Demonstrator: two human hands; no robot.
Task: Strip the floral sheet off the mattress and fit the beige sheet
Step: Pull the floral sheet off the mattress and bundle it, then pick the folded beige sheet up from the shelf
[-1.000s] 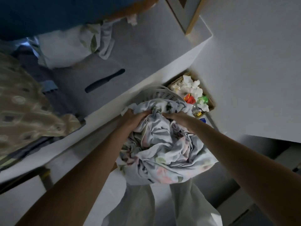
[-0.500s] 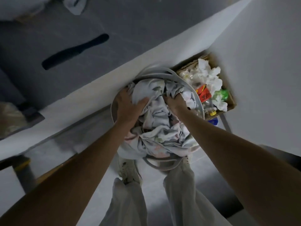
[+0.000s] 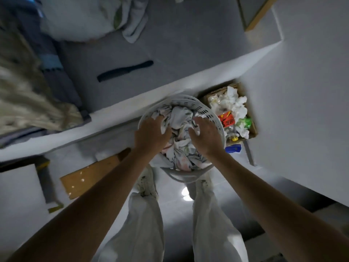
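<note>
The crumpled floral sheet (image 3: 181, 137) lies bunched inside a white perforated laundry basket (image 3: 205, 112) on the floor at my feet. My left hand (image 3: 151, 135) presses flat on the sheet's left side, fingers spread into the folds. My right hand (image 3: 205, 135) rests on its right side, fingers apart, palm down. The bare grey mattress (image 3: 170, 53) fills the upper middle. A beige patterned cloth (image 3: 24, 99) lies heaped at the left on the bed, blurred.
A cardboard box of rubbish (image 3: 234, 114) stands right of the basket against a white wall (image 3: 302, 91). A black comb-like object (image 3: 125, 70) lies on the mattress. A pillow (image 3: 79, 19) sits at the top. A wooden board (image 3: 90, 174) lies on the floor.
The sheet bundle went from held above the basket down into it. My hands have shifted from gripping it to pressing on top. The view has tilted back toward the bed.
</note>
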